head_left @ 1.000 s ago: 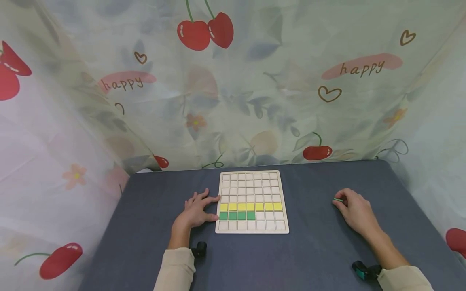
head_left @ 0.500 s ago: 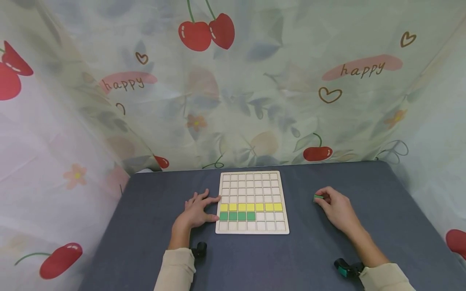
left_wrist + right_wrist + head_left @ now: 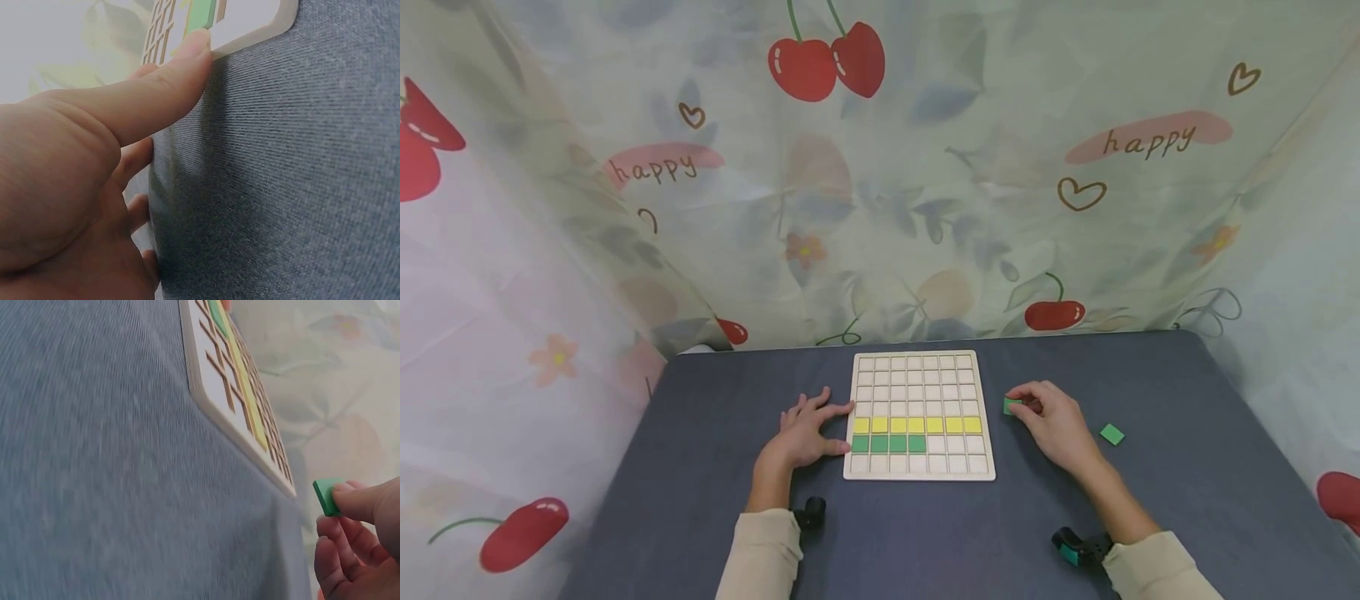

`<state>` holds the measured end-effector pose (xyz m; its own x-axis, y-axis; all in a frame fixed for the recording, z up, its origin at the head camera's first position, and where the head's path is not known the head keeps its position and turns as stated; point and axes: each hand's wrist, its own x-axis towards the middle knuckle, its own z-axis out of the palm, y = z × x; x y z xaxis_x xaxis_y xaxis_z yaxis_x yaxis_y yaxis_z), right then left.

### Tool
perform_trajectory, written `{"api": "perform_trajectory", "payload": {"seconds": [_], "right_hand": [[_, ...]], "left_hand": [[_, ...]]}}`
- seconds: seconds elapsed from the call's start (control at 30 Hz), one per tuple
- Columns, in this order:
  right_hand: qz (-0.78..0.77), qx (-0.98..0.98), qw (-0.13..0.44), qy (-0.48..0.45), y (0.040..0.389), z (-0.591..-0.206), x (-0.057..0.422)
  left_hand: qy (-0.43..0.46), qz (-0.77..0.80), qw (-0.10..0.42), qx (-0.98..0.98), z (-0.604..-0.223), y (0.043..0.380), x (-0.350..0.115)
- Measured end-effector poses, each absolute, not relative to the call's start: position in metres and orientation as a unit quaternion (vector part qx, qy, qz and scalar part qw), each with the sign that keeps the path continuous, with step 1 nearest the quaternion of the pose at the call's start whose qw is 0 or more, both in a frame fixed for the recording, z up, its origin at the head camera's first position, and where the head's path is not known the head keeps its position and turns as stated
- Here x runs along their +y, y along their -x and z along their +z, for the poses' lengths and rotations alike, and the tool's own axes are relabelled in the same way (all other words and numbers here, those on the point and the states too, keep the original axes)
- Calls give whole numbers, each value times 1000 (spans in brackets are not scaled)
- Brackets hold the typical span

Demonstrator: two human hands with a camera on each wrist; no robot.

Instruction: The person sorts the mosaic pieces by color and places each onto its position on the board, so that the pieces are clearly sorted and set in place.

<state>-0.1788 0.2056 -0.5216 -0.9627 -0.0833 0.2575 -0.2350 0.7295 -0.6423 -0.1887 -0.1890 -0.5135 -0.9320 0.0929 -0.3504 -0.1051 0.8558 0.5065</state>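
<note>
A pale wooden grid board (image 3: 955, 481) lies on the table, with a full row of yellow tiles (image 3: 916, 425) across it. The row below has several green tiles (image 3: 879, 444) side by side at its left end, and its right-hand cells are bare. My left hand (image 3: 801, 439) rests at the board's left side, fingers spread, with thumb and forefinger touching its edge. Just off the board's right side, my right hand (image 3: 1060, 423) pinches a green square tile (image 3: 327, 495) between thumb and fingertips. Another green tile (image 3: 1112, 434) lies on the table behind that hand.
A dark grey-blue cloth (image 3: 917, 542) covers the table. Behind and at both sides hangs a patterned curtain (image 3: 917, 208) with cherries and lettering, its bottom meeting the table's back edge. Black wrist cameras (image 3: 811, 514) sit at both cuffs.
My right hand has moved left toward the board, carrying the green tile. The other green tile on the table has come into view behind it. My left hand and the board stay put.
</note>
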Motion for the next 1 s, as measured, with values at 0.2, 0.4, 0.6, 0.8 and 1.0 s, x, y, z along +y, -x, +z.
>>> {"api": "perform_trajectory", "payload": {"seconds": [0.2, 0.4, 0.6, 0.8, 1.0], "right_hand": [[368, -921, 82, -97, 176, -521, 188], [384, -915, 51, -114, 172, -522, 171], [405, -907, 11, -115, 167, -522, 154], [411, -904, -12, -120, 164, -521, 138], [402, -906, -20, -134, 163, -521, 125]], "left_hand": [[2, 266, 186, 946, -513, 189, -190], [3, 268, 185, 946, -513, 189, -191], [1, 268, 184, 946, -511, 188, -191], [0, 271, 182, 945, -510, 187, -190], [-2, 276, 181, 944, -510, 186, -188]]}}
